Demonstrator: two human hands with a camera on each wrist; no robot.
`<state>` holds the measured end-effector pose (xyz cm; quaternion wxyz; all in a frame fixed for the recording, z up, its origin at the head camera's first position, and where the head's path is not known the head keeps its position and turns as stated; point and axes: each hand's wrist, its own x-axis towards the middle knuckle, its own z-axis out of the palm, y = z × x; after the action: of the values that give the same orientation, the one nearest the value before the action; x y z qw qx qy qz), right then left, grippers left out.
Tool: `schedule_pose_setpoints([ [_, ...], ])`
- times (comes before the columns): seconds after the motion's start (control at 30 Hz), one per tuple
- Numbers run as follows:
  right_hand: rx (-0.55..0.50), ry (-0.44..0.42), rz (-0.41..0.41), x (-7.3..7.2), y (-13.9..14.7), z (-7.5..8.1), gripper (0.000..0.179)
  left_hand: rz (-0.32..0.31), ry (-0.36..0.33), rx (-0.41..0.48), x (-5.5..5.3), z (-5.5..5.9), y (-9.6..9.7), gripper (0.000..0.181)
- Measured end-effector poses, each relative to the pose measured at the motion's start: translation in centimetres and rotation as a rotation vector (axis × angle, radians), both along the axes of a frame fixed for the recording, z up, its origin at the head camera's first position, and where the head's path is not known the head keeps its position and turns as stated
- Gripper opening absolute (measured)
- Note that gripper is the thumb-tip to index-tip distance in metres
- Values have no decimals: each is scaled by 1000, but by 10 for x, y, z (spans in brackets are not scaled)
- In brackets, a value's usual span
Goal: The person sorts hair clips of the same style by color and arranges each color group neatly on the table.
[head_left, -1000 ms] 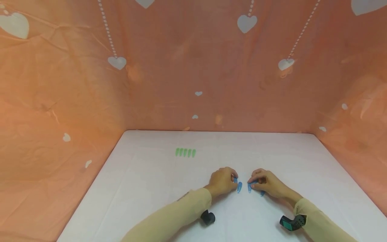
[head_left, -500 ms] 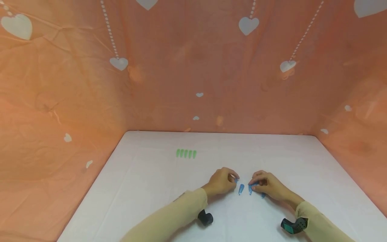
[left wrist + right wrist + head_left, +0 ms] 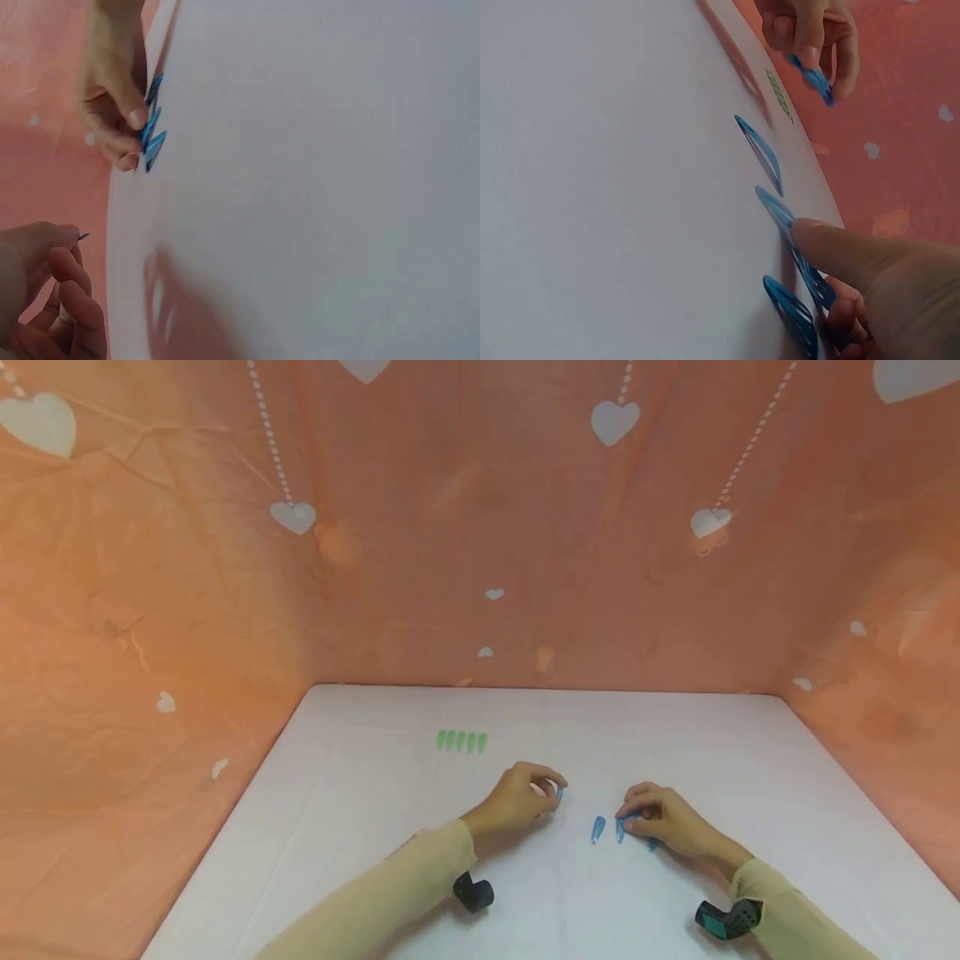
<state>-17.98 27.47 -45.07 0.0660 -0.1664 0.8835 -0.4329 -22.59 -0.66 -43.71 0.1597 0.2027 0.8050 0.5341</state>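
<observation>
Head view: the left hand (image 3: 513, 797) pinches a blue clip (image 3: 559, 792); a loose clip (image 3: 597, 830) lies between its fingers and the right hand (image 3: 669, 817), green clips (image 3: 461, 742) beyond the left fingers. Left wrist view: the blue clip's tip projects past the fingertips. Right wrist view: right thumb and curled fingers pinch a middle clip (image 3: 777, 208), a lower clip (image 3: 790, 311) beside them.

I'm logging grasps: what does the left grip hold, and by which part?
A blue clip, pinched by the left grip; exactly where along its length cannot be told.

Creased orange walls (image 3: 420, 543) with pale hearts (image 3: 615, 423) border a white table (image 3: 285, 827).
</observation>
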Motion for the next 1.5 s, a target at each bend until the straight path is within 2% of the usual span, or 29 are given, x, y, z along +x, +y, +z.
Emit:
schedule_pose_setpoints([
  [0.13,7,5,-5,1,2,-1,12,3,19,15,-2,2,-16,28],
  [0.33,9,4,7,2,3,-1,12,15,94,15,-3,-6,-45,30],
  [0.47,11,14,11,1,3,0,12,34,60,15,-7,-9,-65,31],
  [0.63,11,8,17,2,3,0,13,83,39,-14,-18,-8,-90,29],
  [0.97,27,33,9,0,4,1,12,181,71,-135,-48,-6,-134,28],
  [1.17,19,8,4,1,3,1,12,179,78,-171,-53,-8,-146,25],
  [1.5,20,-8,-2,0,5,-1,11,209,70,-200,-59,-12,-156,28],
])
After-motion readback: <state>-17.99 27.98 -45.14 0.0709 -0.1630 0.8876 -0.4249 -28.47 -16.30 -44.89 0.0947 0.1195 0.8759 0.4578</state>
